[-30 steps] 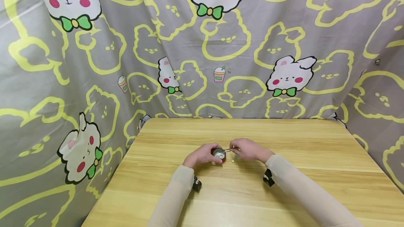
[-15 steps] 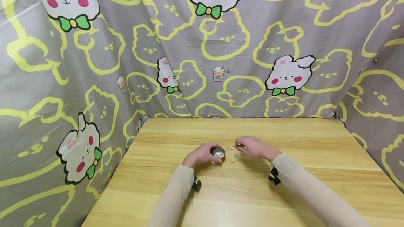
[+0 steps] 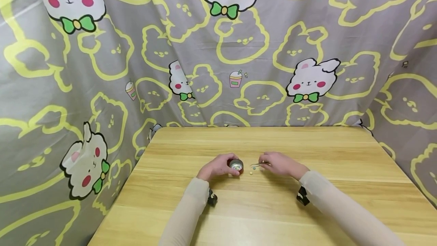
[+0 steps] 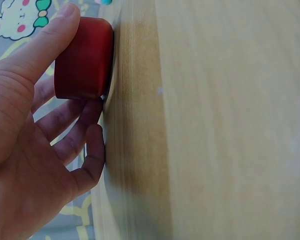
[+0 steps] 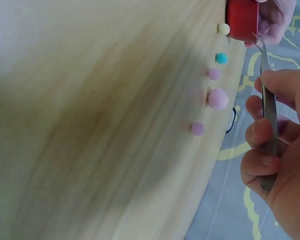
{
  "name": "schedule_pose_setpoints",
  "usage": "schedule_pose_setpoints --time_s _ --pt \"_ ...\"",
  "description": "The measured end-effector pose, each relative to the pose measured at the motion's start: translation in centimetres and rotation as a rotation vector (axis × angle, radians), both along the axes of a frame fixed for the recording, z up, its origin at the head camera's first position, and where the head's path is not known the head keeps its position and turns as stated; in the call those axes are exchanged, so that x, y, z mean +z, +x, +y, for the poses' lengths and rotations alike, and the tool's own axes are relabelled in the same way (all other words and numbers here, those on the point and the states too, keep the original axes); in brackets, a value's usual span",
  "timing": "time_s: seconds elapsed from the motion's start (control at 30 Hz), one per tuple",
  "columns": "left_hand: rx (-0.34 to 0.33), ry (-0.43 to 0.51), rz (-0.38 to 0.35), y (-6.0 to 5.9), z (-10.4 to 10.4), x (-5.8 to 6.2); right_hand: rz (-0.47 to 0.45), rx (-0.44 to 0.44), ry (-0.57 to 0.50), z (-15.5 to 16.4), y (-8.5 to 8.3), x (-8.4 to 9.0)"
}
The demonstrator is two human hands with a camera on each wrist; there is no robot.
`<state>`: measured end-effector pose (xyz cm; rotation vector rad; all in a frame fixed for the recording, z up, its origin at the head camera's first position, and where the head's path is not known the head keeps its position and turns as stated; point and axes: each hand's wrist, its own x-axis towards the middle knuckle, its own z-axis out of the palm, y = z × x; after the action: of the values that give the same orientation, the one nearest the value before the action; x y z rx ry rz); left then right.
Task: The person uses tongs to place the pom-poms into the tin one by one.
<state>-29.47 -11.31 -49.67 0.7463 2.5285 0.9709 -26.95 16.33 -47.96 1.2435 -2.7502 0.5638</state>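
My left hand grips a small round red tin, thumb on one side and fingers on the other, on the wooden table. The tin's open top faces up, showing a silvery inside with small pale pieces in it. To its right, my right hand holds metal tweezers, their thin tips pointing toward the tin and slightly apart, with nothing seen between them. Beside the tin lie small fuzzy balls: a yellow ball, a teal ball, a larger pink ball and two small mauve balls.
The wooden table reaches back to a grey curtain with yellow outlines and white cartoon animals, which also hangs along both sides. A dark wrist strap shows beneath the right sleeve, with another under the left.
My right hand has drawn the tweezers away from over the tin, to the right, then lowered them near the small balls. My left hand stays put on the tin.
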Motion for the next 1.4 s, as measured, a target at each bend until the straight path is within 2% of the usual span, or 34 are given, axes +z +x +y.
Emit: schedule_pose_setpoints --time_s 0.3,0.6,0.87,1.13,1.4 --pt "0.001 0.012 -0.009 0.0 -0.1 -0.1 -0.010 -0.012 0.023 0.1 0.1 -0.9" --pt "-0.005 0.018 -0.009 -0.1 0.0 -0.3 -0.008 0.022 0.016 0.0 0.3 -1.6" --pt "-0.004 0.032 -0.021 -0.1 0.0 -0.3 -0.030 0.012 0.026 0.0 0.3 -1.7" --pt "-0.008 0.027 -0.019 -0.2 -0.1 -0.3 -0.003 0.035 0.039 -0.1 0.4 -2.1" --pt "-0.005 0.037 -0.023 -0.1 -0.1 -0.2 -0.035 0.016 0.041 0.0 0.3 -2.0"
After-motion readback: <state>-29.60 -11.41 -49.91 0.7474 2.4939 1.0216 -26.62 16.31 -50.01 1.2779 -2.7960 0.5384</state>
